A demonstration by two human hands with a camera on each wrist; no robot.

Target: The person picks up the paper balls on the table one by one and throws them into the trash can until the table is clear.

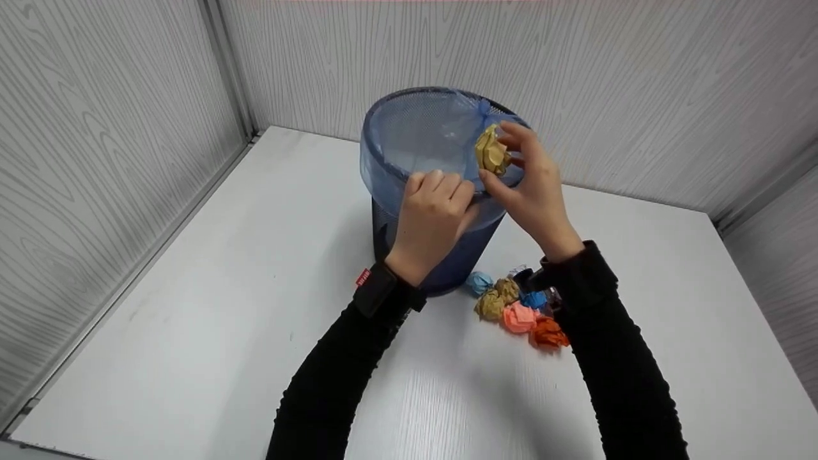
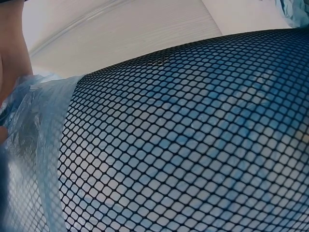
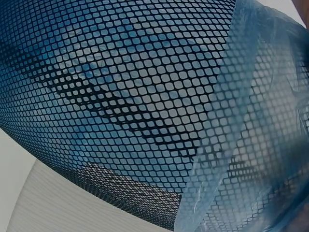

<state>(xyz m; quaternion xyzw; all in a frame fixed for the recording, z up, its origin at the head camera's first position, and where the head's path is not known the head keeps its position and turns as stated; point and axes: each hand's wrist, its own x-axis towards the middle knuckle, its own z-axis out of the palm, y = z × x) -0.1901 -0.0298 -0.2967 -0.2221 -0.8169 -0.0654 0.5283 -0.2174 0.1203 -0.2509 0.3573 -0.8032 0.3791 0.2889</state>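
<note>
A black mesh wastebasket [image 1: 457, 259], lined with a thin blue plastic bag [image 1: 383, 176] folded over its rim, stands on the white table. My left hand [image 1: 431, 214] grips the front of the rim, fingers curled over the bag's edge. In my right hand [image 1: 535, 185] a crumpled ball of yellow-tan paper [image 1: 491, 152] is pinched between thumb and fingers, above the right part of the opening. Close up, both wrist views show the mesh wall [image 2: 183, 130] and the bag's overhanging edge [image 3: 217, 145]. The bag is knotted [image 1: 484, 108] near the back right of the rim.
Several crumpled paper balls lie right of the basket's base, among them a light blue one [image 1: 479, 283], a pink one [image 1: 519, 317] and an orange one [image 1: 548, 333]. My right sleeve partly covers them. Wood-patterned panels [image 1: 115, 115] enclose the table [image 1: 211, 287].
</note>
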